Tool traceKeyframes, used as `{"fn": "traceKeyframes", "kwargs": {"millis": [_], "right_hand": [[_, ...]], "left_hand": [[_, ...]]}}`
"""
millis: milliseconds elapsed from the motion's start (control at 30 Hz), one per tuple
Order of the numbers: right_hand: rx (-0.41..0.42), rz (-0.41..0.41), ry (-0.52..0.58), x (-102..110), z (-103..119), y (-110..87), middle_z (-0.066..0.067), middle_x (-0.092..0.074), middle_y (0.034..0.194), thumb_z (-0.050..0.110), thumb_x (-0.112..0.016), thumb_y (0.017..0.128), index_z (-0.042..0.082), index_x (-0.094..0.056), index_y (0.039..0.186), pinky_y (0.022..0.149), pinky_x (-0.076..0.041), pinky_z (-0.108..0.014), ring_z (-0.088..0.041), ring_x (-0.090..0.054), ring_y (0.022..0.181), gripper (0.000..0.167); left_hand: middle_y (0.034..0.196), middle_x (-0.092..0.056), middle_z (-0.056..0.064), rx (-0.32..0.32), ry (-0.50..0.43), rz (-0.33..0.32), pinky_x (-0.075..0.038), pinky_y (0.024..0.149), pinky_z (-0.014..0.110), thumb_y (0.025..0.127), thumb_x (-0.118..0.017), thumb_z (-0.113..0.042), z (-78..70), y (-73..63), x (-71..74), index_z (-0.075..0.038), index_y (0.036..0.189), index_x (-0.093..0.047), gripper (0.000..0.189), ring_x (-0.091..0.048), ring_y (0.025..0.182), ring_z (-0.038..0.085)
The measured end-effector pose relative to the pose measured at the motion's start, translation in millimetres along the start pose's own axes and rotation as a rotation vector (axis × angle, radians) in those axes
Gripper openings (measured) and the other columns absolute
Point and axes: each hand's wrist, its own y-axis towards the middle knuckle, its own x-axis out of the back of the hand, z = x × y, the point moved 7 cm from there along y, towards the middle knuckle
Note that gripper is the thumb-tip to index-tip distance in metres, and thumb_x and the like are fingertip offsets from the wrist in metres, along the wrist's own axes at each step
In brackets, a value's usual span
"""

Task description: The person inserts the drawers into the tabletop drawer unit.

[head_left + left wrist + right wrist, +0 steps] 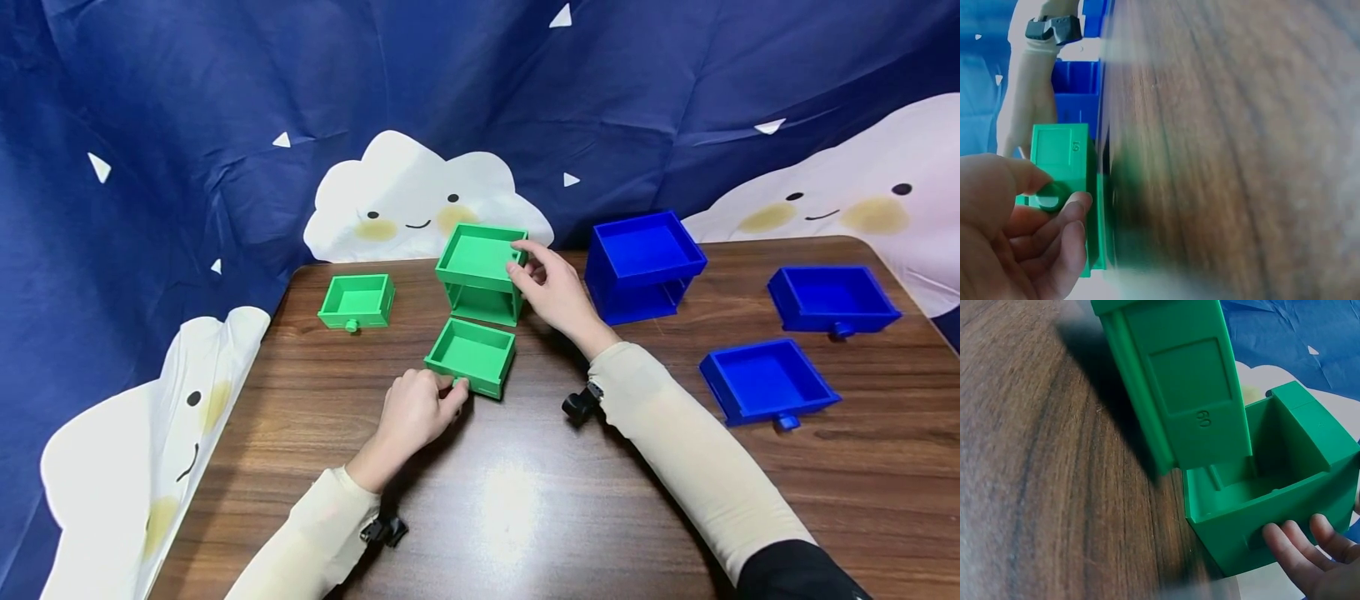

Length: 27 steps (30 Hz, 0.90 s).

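My left hand [416,408] pinches the round knob [1050,197] of a green drawer [471,354] between thumb and fingers. The drawer's back end is close in front of a green cabinet [483,306], which has a shallow recessed top and an open front. My right hand [557,292] holds the cabinet at its right side, thumb and index finger over the top rim. In the right wrist view its other fingertips [1279,540] press on the outer side wall, and the drawer overlaps the cabinet's opening.
A second green drawer [356,302] sits at the table's left. To the right stand a blue cabinet [647,265] and two blue drawers, one farther back [834,298] and one nearer [770,379]. A blue cloud-print cloth [450,75] hangs behind the wooden table [510,467].
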Motion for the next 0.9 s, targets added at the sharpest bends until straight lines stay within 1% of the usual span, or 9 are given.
{"fn": "traceKeyframes", "kwargs": {"millis": [133, 233, 367, 500, 633, 700, 767, 867, 900], "right_hand": [[0.005, -0.004, 0.007, -0.8, -1.6, 0.4, -0.012, -0.064, 0.107, 0.033, -0.066, 0.109, 0.010, -0.064, 0.147, 0.093, -0.051, -0.043, -0.029, -0.063, 0.098, 0.045], [0.009, -0.005, 0.012, -1.2, -2.2, 0.5, -0.011, -0.064, 0.106, 0.033, -0.066, 0.109, 0.010, -0.064, 0.147, 0.092, -0.051, -0.041, -0.028, -0.062, 0.097, 0.045], [0.009, -0.003, 0.017, -1.2, -2.6, 0.5, -0.011, -0.064, 0.106, 0.033, -0.065, 0.109, 0.010, -0.063, 0.147, 0.091, -0.050, -0.039, -0.028, -0.062, 0.097, 0.044], [0.005, 0.000, 0.019, -1.3, -3.1, 0.6, -0.011, -0.064, 0.107, 0.033, -0.065, 0.109, 0.010, -0.063, 0.147, 0.091, -0.049, -0.038, -0.028, -0.062, 0.097, 0.044], [0.002, 0.001, 0.024, -1.6, -3.5, 0.7, -0.012, -0.064, 0.107, 0.033, -0.065, 0.109, 0.010, -0.063, 0.147, 0.091, -0.049, -0.038, -0.028, -0.062, 0.098, 0.044], [0.000, 0.000, 0.026, -1.7, -3.5, 0.5, -0.012, -0.064, 0.107, 0.032, -0.065, 0.109, 0.010, -0.063, 0.147, 0.091, -0.049, -0.038, -0.028, -0.062, 0.098, 0.044], [-0.001, -0.001, 0.027, -1.7, -3.5, 0.4, -0.012, -0.064, 0.107, 0.032, -0.065, 0.109, 0.010, -0.063, 0.147, 0.092, -0.049, -0.038, -0.028, -0.062, 0.098, 0.044], [0.000, -0.001, 0.029, -1.5, -2.9, 0.1, -0.012, -0.064, 0.107, 0.031, -0.065, 0.109, 0.009, -0.063, 0.147, 0.092, -0.049, -0.039, -0.028, -0.062, 0.098, 0.044], [0.001, -0.001, 0.029, -1.4, -2.6, 0.1, -0.012, -0.064, 0.107, 0.031, -0.065, 0.109, 0.009, -0.063, 0.147, 0.092, -0.049, -0.039, -0.028, -0.062, 0.098, 0.044]], "left_hand": [[0.049, -0.058, -0.011, -0.004, 0.009, -0.007, -0.036, 0.041, 0.051, 0.100, -0.065, -0.045, 5.3, 4.6, -3.7, -0.035, 0.050, -0.055, 0.052, -0.068, 0.052, 0.032], [0.051, -0.062, -0.014, -0.005, -0.020, -0.008, -0.039, 0.042, 0.051, 0.102, -0.063, -0.045, 3.5, 7.5, -1.5, -0.035, 0.053, -0.064, 0.050, -0.070, 0.055, 0.034], [0.053, -0.066, -0.009, 0.016, -0.056, 0.008, -0.042, 0.044, 0.052, 0.103, -0.063, -0.039, -8.6, 12.0, 10.3, -0.028, 0.057, -0.070, 0.047, -0.071, 0.058, 0.040], [0.053, -0.065, -0.002, 0.065, -0.059, 0.049, -0.043, 0.046, 0.046, 0.100, -0.069, -0.030, -19.2, 17.2, 20.4, -0.021, 0.055, -0.066, 0.046, -0.070, 0.060, 0.042], [0.052, -0.063, -0.001, 0.097, -0.053, 0.061, -0.044, 0.047, 0.045, 0.100, -0.069, -0.030, -18.5, 21.4, 19.7, -0.020, 0.053, -0.064, 0.048, -0.069, 0.058, 0.041], [0.051, -0.062, -0.001, 0.093, -0.056, 0.045, -0.043, 0.046, 0.049, 0.101, -0.068, -0.033, -10.1, 23.6, 11.6, -0.022, 0.054, -0.065, 0.049, -0.067, 0.056, 0.040], [0.054, -0.064, -0.001, 0.101, -0.064, 0.038, -0.044, 0.047, 0.051, 0.102, -0.066, -0.042, 3.6, 25.9, -0.7, -0.025, 0.059, -0.072, 0.047, -0.068, 0.057, 0.039], [0.054, -0.062, -0.002, 0.118, -0.053, 0.039, -0.042, 0.046, 0.049, 0.102, -0.063, -0.053, 29.5, 30.4, -25.6, -0.032, 0.064, -0.076, 0.045, -0.065, 0.055, 0.033], [0.054, -0.061, -0.001, 0.130, -0.055, 0.053, -0.043, 0.047, 0.047, 0.101, -0.063, -0.055, 34.2, 31.8, -30.2, -0.033, 0.065, -0.076, 0.045, -0.065, 0.056, 0.032]]}}
